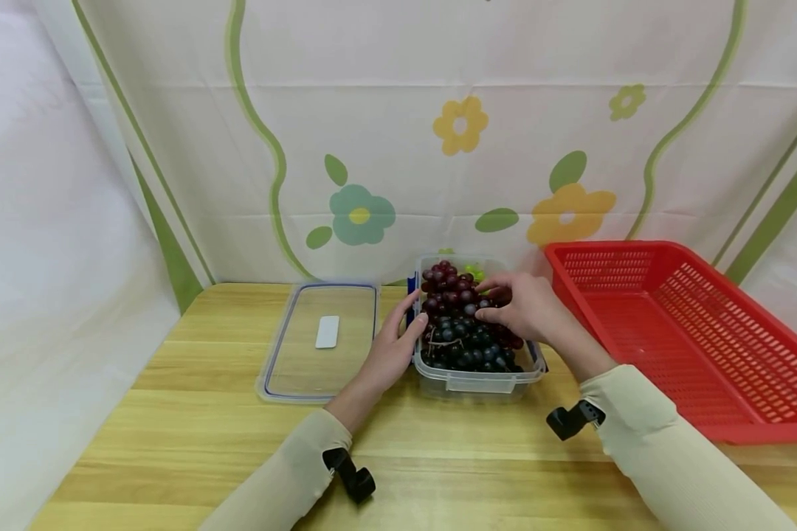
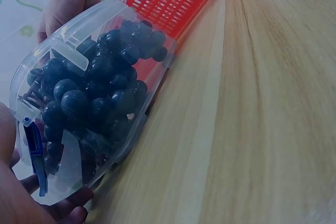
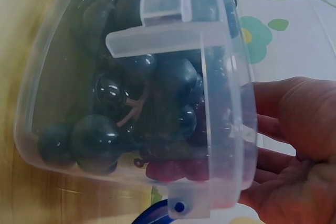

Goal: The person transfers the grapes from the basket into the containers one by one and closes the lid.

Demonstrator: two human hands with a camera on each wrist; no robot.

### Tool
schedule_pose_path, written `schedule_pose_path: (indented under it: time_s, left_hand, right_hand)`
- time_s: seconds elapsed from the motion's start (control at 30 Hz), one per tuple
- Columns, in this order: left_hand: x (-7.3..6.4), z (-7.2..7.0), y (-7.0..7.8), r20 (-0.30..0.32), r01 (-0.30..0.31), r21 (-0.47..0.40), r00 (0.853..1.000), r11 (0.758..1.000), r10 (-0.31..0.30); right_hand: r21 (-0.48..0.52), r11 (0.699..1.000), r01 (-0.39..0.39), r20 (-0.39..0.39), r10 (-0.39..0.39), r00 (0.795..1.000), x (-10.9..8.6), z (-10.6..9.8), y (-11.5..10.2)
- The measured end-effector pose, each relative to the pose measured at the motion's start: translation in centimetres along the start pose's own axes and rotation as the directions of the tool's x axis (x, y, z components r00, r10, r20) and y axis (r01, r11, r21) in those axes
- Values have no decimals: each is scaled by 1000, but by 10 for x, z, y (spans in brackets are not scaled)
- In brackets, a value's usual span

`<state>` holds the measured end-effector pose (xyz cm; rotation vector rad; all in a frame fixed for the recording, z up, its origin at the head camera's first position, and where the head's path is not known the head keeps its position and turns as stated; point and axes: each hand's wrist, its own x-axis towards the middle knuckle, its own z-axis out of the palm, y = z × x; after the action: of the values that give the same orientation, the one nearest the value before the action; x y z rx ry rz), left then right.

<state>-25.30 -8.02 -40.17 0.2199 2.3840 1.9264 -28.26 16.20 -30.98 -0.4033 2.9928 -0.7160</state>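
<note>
A clear plastic container with blue side latches stands on the table, heaped with grapes. Black grapes fill its near part, red grapes lie behind them, and a few green grapes show at the back. My left hand holds the container's left side, thumb at the rim; in the left wrist view its fingertips curl by the lower edge. Over the right rim reaches my right hand, with thumb and fingers bent about the red grapes. Its other fingertips are partly hidden.
Left of the container lies its clear lid with a blue seal and a white label. A red perforated basket stands close on the right, beside my right forearm. Behind the wooden table hangs a flowered curtain.
</note>
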Motion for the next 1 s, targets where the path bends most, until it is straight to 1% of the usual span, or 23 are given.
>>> schedule_pose_path:
  time_s: [0.1,0.33,0.43,0.53,0.67,0.8,0.9,1.0]
  left_hand:
    - [0,0,0,-2,-8,7,1000,1000,8]
    - [0,-2,-1,-12,7,13,1000,1000,-6]
    - [1,-1,-1,-5,-3,12,1000,1000,3]
    - [1,-1,1,-2,-1,11,1000,1000,1]
    - [2,0,2,-16,18,27,1000,999,-18]
    - [2,-2,8,-30,61,60,998,996,-60]
    - [4,-8,15,-50,93,64,995,994,-90]
    - [5,-20,23,-88,77,35,993,996,-74]
  right_hand:
    - [9,1000,-5,3,5,1000,0,0,0]
    - [55,998,10,-10,-9,1000,-2,0,0]
    - [88,996,2,-24,0,1000,-3,-2,-2]
    - [152,988,1,-54,7,999,-4,-3,-6]
    - [273,962,24,-121,9,993,-5,-1,-16]
    - [399,914,68,-179,5,984,-6,7,-34]
    - [441,892,94,-206,-1,979,-5,14,-51]
    - [472,875,106,-213,-3,977,-5,20,-67]
